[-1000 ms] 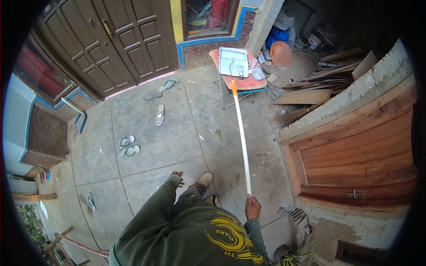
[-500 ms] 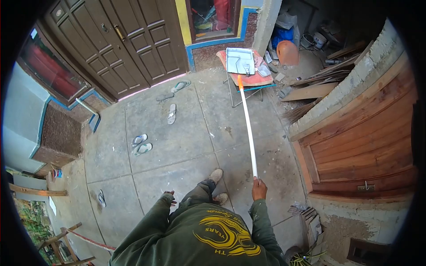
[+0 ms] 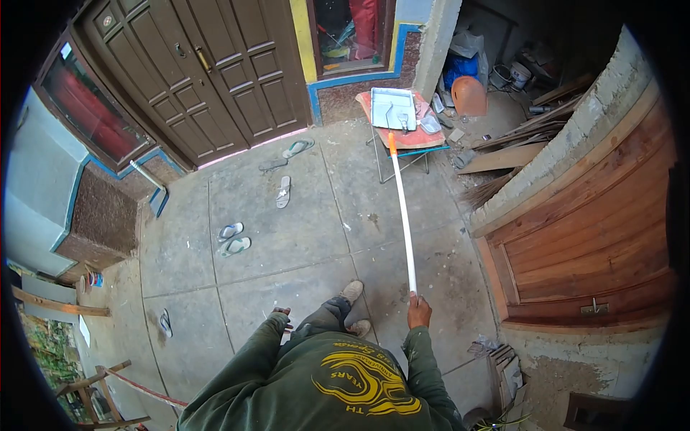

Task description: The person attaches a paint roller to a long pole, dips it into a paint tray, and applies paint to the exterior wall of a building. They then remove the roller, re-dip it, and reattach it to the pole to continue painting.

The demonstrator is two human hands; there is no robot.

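Stood on a concrete floor point(image 3: 302, 237), with sandals point(image 3: 233, 238) well off to the left. Carried the left hand point(image 3: 282, 313) low beside the thigh, touching nothing; could not judge the spread of its fingers. Gripped the near end of a long white pole point(image 3: 402, 208) in the right hand point(image 3: 418, 312), fingers wrapped around it. Had the pole's orange far end up at a paint tray point(image 3: 393, 108) on a red stool point(image 3: 417, 136), left of a wooden door point(image 3: 589, 237).
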